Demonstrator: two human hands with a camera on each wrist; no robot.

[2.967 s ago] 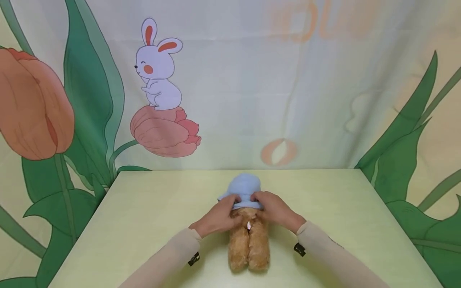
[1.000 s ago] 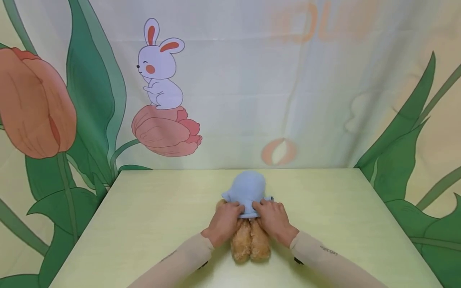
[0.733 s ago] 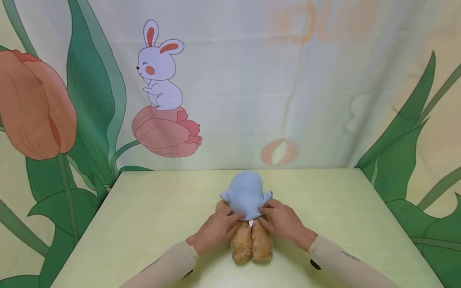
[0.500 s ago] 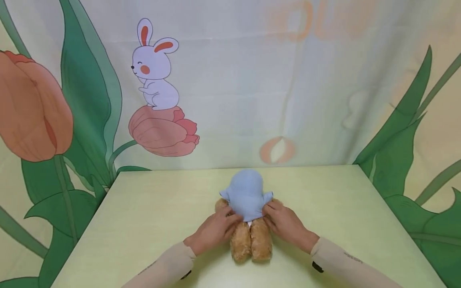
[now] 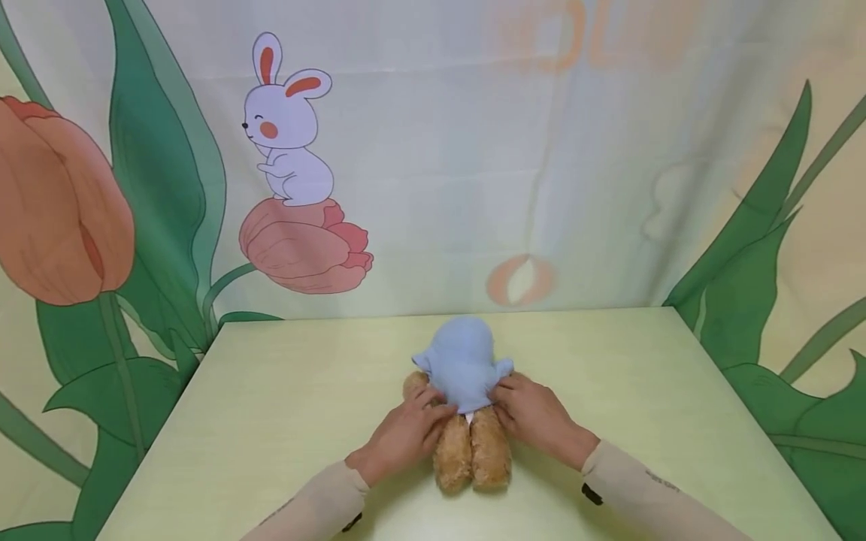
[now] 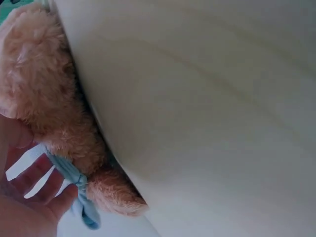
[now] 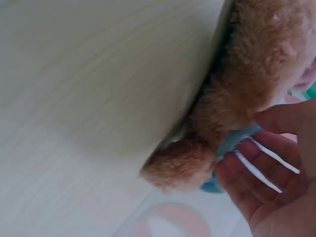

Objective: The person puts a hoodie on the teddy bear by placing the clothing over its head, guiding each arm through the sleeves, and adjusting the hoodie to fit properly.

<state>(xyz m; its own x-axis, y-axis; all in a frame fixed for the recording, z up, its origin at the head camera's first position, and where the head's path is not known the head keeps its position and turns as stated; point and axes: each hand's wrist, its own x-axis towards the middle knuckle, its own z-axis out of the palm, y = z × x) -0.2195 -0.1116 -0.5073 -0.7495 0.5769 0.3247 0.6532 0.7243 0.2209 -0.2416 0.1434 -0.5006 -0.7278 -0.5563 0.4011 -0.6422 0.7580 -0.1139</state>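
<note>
Head view: large orange lettering (image 5: 598, 34) printed on the backdrop cloth (image 5: 433, 165), upper right, pale and blurred, running up to the top edge; strokes resemble a D or O followed by a U or L, reading uncertain. Right sleeve (image 5: 636, 481): one short line of dark print (image 5: 663, 481), too small to read. Left sleeve (image 5: 318, 496): similar faint mark (image 5: 277, 514) along the forearm, likewise illegible. White tag (image 5: 470, 417) between the legs of the plush toy (image 5: 490, 454): any writing too small to make out.

Shaggy plush fur covers the toy (image 5: 490, 454), its garment (image 5: 463, 364) is matt cloth, and the tabletop (image 5: 304, 391) looks smooth, faintly glossy.
</note>
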